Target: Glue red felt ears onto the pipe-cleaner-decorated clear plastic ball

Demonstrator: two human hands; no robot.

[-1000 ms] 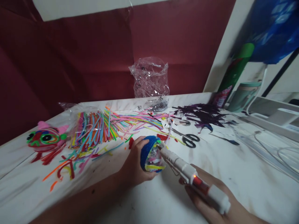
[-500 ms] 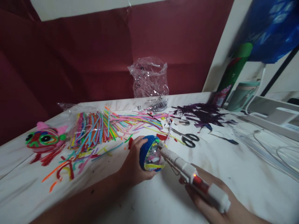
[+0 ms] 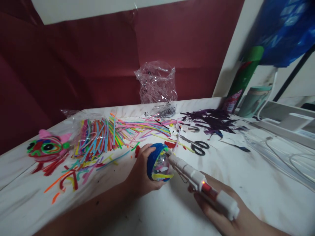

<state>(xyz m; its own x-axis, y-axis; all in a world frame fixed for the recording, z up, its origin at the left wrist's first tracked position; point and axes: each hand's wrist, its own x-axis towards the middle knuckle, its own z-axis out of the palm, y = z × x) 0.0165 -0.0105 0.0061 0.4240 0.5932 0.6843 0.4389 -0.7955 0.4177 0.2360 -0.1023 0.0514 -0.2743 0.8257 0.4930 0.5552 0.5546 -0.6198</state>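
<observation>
My left hand [image 3: 140, 172] is wrapped round a clear ball [image 3: 161, 164] partly covered with blue, yellow and green fuzzy strips. In my right hand [image 3: 221, 203] is a white glue gun [image 3: 189, 172] with a small orange light glowing on its body. Its nozzle meets the ball's right upper edge; whether glue is coming out I cannot make out. Just behind the ball lie red fuzzy scraps [image 3: 169, 144] and a pair of scissors [image 3: 199, 148] with black handles.
Colourful pipe cleaners [image 3: 98, 136] are heaped at the left, beside a pink cat-faced figure [image 3: 46, 147]. A clear plastic bag [image 3: 157, 87] stands at the back. Dark purple shreds [image 3: 214, 121] lie at the right, near a green cup [image 3: 256, 101] and a white tray [image 3: 290, 121].
The glue gun's rear end has shifted very slightly left in my right hand. The ball and my left hand stay almost still.
</observation>
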